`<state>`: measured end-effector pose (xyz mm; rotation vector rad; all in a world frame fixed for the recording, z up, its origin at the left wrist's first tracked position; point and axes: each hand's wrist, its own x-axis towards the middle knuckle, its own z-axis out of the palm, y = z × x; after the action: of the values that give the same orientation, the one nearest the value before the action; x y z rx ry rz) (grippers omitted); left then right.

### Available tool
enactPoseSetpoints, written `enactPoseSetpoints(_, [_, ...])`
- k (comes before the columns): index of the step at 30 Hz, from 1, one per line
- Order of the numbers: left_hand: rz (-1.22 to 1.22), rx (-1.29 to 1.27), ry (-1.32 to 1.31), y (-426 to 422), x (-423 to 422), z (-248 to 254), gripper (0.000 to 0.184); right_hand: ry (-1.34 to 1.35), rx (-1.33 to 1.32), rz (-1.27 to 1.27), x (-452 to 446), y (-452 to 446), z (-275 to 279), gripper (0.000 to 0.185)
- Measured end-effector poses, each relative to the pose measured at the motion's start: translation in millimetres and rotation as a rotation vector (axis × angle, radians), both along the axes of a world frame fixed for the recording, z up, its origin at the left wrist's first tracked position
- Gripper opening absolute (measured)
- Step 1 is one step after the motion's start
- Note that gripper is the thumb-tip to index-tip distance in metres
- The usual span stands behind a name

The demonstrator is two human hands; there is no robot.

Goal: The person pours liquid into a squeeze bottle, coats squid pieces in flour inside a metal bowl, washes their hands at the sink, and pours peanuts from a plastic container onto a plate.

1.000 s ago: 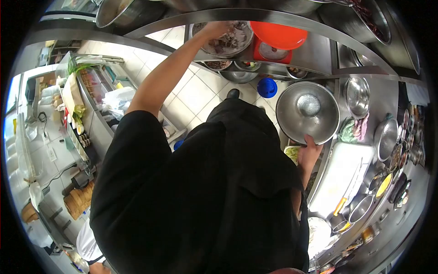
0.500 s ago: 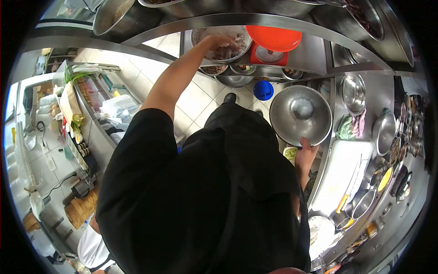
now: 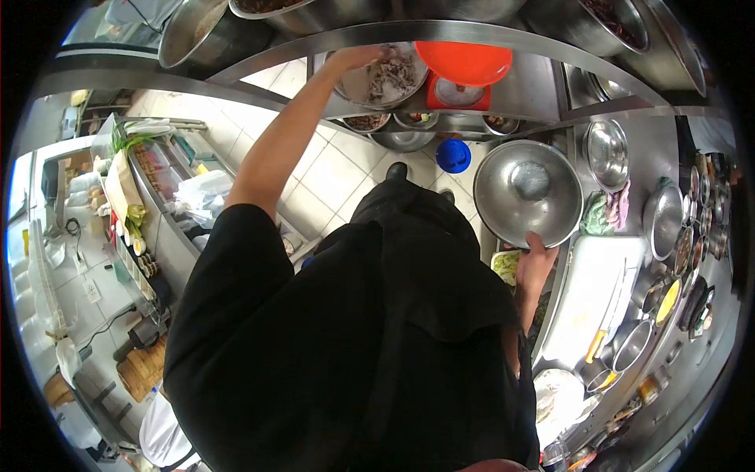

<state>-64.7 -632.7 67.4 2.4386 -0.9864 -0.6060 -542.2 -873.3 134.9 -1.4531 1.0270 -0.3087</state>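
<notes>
My left hand [image 3: 363, 57] reaches over a metal bowl [image 3: 376, 107] that holds whitish, powdery food with darker pieces [image 3: 393, 77]. Its fingers are partly hidden and blurred, so their grip is unclear. On the other side, my right hand [image 3: 536, 263] grips the near rim of a large steel mixing bowl [image 3: 503, 208], thumb inside. This bowl is tilted toward me, with nothing seen in it but a shiny round base. A red bowl [image 3: 464, 63] sits on a red scale [image 3: 458, 98] beside the food bowl.
A steel shelf edge [image 3: 440, 35] crosses above the food bowl. To the right, a white cutting board [image 3: 590, 291] bears a knife with a yellow handle [image 3: 596, 344]. A blue container [image 3: 453, 156] is near my feet. At lower left, a person's white sleeve [image 3: 165, 433] shows.
My left hand has moved left and up from the food, toward the bowl's far left side. The large mixing bowl in my right hand has shifted slightly right.
</notes>
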Motion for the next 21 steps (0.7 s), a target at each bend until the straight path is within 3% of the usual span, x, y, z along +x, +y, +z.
enactPoseSetpoints(7, [-0.257, 0.161, -0.158, -58.6, -14.2, -117.4, 0.031, -0.006, 0.019, -0.051, -9.5, 10.9, -0.8, 0.048])
enactPoseSetpoints(8, [-0.269, 0.299, -0.19, -62.7, -22.1, -118.5, 0.028, -0.001, 0.015, -0.059, -11.4, 13.0, -4.4, 0.048])
enactPoseSetpoints(9, [-0.28, 0.435, -0.226, -65.4, -23.8, -116.4, 0.025, -0.091, 0.029, -0.103, -10.1, 13.7, -8.8, 0.045])
enactPoseSetpoints(11, [-0.19, 0.317, -0.294, -33.3, -12.1, -90.9, 0.025, -0.18, 0.037, -0.156, -11.5, 11.0, -11.3, 0.044])
enactPoseSetpoints(15, [-0.449, 0.474, -1.032, 30.7, -31.5, 12.8, 0.022, -0.166, -0.026, -0.166, -22.1, 12.5, -8.8, 0.043])
enactPoseSetpoints(17, [-0.231, 0.122, -0.897, 51.4, -40.0, 30.3, 0.021, -0.137, -0.027, -0.135, -17.9, 8.7, -7.6, 0.043])
enactPoseSetpoints(21, [-0.207, 0.183, -0.772, 38.1, -34.7, 15.2, 0.02, -0.199, -0.092, -0.107, -10.0, 6.0, -7.2, 0.041])
